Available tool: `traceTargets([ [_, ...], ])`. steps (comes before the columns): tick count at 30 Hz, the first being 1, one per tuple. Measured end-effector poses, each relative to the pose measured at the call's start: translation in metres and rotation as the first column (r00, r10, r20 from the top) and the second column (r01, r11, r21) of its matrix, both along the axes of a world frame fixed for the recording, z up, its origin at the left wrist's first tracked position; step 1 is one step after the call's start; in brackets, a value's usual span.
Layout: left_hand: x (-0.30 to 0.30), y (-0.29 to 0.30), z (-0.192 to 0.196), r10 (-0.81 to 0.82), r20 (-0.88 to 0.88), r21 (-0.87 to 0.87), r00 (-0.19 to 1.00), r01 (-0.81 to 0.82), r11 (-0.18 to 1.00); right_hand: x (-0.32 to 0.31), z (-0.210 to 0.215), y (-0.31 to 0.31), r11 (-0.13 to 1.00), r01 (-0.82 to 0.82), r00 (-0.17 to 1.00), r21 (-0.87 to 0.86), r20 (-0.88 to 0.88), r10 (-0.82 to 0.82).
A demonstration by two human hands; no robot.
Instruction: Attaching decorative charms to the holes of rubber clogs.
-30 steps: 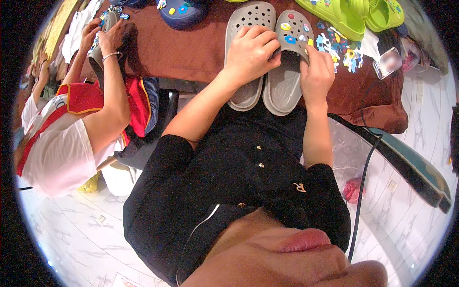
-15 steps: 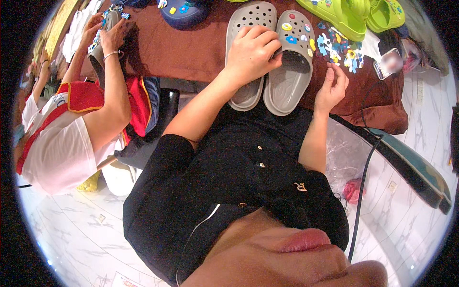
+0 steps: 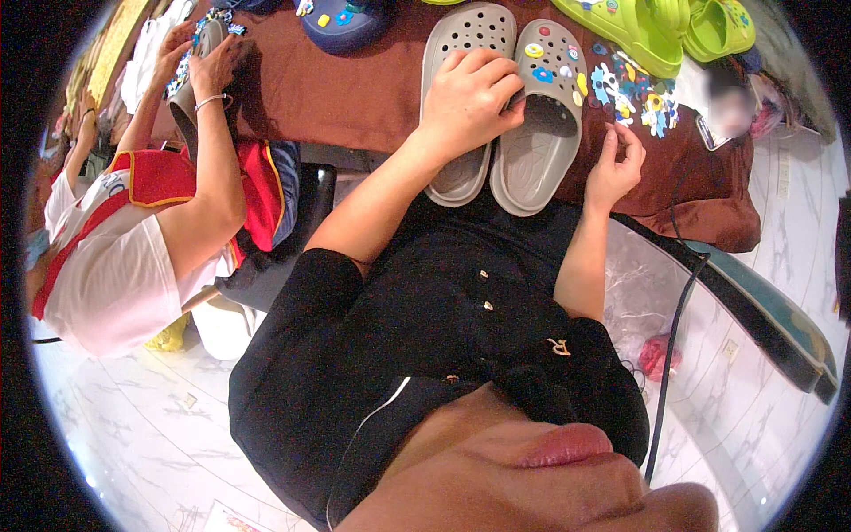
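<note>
Two grey perforated clogs lie side by side at the table's near edge, toes pointing away. Over the left clog, my left hand is closed with curled fingers, gripping its upper part; the thumb reaches toward the other clog. Several small colourful shoe charms sit in the holes of the right clog. To its right, my right hand is held with thumb and fingertips close together; whatever is between them is too small to make out. Just beyond those fingertips lies a loose pile of shoe charms.
A brown cloth covers the table. Lime green clogs stand far right, near a phone with a cable. A blue clog stands far left. At left, a co-worker's hands hold a dark grey clog.
My right hand's fingertips have drawn slightly closer together beside the charm pile. My left hand stays on the left clog.
</note>
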State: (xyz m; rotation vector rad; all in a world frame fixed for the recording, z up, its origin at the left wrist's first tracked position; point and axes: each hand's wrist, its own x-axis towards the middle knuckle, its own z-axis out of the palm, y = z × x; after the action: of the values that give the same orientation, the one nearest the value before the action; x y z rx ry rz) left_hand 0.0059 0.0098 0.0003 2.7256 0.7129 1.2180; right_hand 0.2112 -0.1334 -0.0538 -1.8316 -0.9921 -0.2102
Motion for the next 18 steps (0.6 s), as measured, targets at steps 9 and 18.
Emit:
traceTargets([
  [9, 0.0013, 0.0001, -0.0002, -0.005, 0.006, -0.004, 1.0, 0.006, 1.0, -0.0009, -0.0018, 0.0022, 1.0, -0.001, 0.998, 0.014, -0.062, 0.002],
  [18, -0.0006, -0.0017, 0.0018, 0.005, -0.017, 0.001, 1.0, -0.005, 1.0, -0.0025, 0.0007, 0.0015, 0.999, -0.011, 1.0, -0.043, -0.008, 0.01],
])
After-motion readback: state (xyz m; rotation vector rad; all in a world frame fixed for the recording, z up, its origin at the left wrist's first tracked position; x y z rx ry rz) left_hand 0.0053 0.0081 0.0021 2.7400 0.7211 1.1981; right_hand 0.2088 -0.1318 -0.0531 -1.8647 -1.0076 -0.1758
